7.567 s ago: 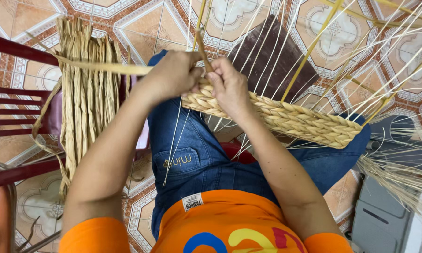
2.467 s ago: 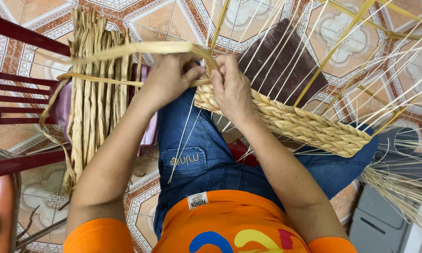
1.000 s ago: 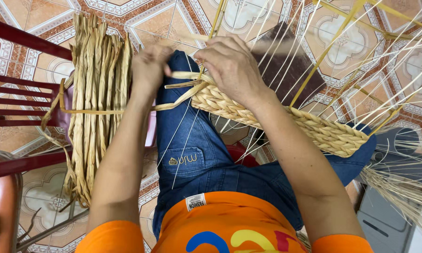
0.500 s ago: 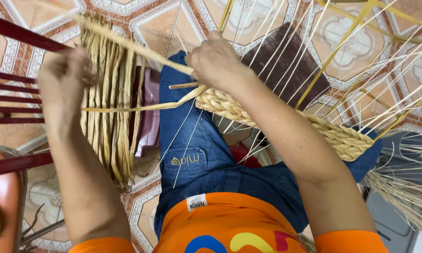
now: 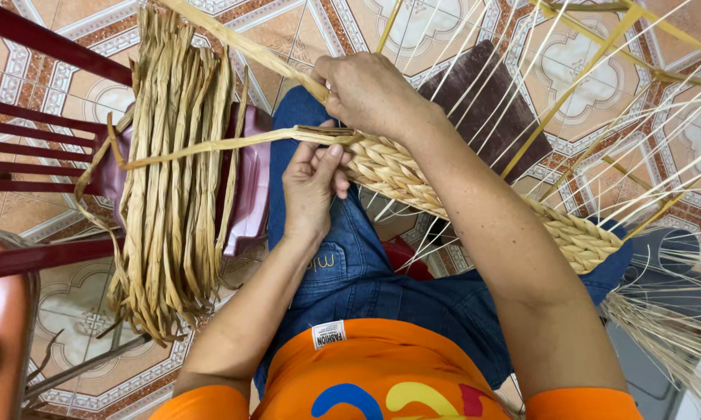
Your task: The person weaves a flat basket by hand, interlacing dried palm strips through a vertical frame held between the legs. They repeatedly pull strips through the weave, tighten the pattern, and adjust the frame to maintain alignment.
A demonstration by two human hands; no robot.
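Hands first. Your left hand (image 5: 313, 185) sits palm-up at the near end of the woven band (image 5: 475, 194), fingers curled together with the thumb pressed over a flat dried strand (image 5: 210, 146); the strand is pinched there and runs off to your left, crossing the bundle of dried strands (image 5: 171, 171). Your right hand (image 5: 370, 93) lies just above it, knuckles up, fingers closed on a second strand (image 5: 241, 43) that slants away toward the upper left corner of the view. The two hands are close together, nearly touching at the band's end.

Woven band: it lies across your lap on the blue jeans (image 5: 350, 264), running from the hands down to your right, where its far end rests near your right knee. The weave is tight and braided in look, pale straw in colour. Your right forearm crosses over its middle part and hides it there.

Thin pale uprights (image 5: 522, 85) rise out of the band and fan away toward the top right. Several yellow strips (image 5: 576, 85) cross among them.

Bundle: it hangs over a maroon stool (image 5: 245, 187) at your left side, next to the dark red bars of a chair frame (image 5: 39, 155). Loose ends trail off its lower edge toward the floor.

Floor: patterned tiles (image 5: 436, 23) lie under everything. A dark brown mat (image 5: 490, 101) is beyond your right hand, behind the uprights. A sheaf of fine pale fibres (image 5: 669, 334) spreads at your lower right.
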